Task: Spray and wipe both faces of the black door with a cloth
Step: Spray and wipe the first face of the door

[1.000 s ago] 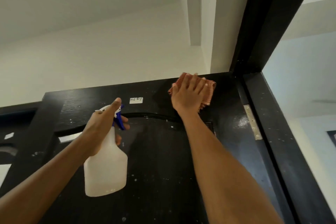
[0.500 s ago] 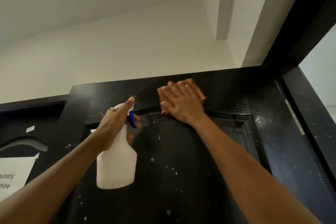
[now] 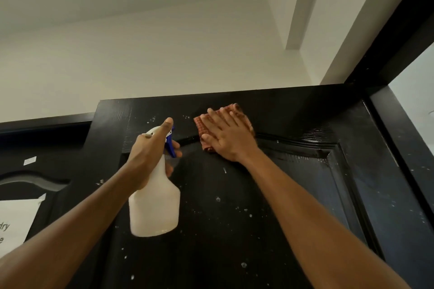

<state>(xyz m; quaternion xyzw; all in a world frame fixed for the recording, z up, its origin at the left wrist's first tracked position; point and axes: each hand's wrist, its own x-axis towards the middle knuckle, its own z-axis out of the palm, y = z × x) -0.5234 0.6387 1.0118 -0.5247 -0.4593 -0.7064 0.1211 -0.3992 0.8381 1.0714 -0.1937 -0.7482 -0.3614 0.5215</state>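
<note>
The black door [image 3: 234, 230] fills the lower view, speckled with white droplets and flecks, wet and shiny towards its upper right. My right hand [image 3: 225, 136] presses a folded reddish checked cloth [image 3: 237, 111] flat against the door's top rail, fingers straight and spread. My left hand [image 3: 150, 152] grips the neck of a white spray bottle [image 3: 155, 209] with a blue trigger [image 3: 170, 145], thumb on top of the nozzle head, held just left of the cloth and close to the door face.
The black door frame [image 3: 399, 37] runs up the right side, with an opening to another room beyond it. A second black door [image 3: 35, 183] stands at the left with a white paper notice [image 3: 16, 220] and a small label [image 3: 30, 161]. White wall and ceiling above.
My right hand slid the cloth leftwards along the door's top rail, from near the hinge side towards the middle. The spray bottle kept its place in my left hand; the view shifted left.
</note>
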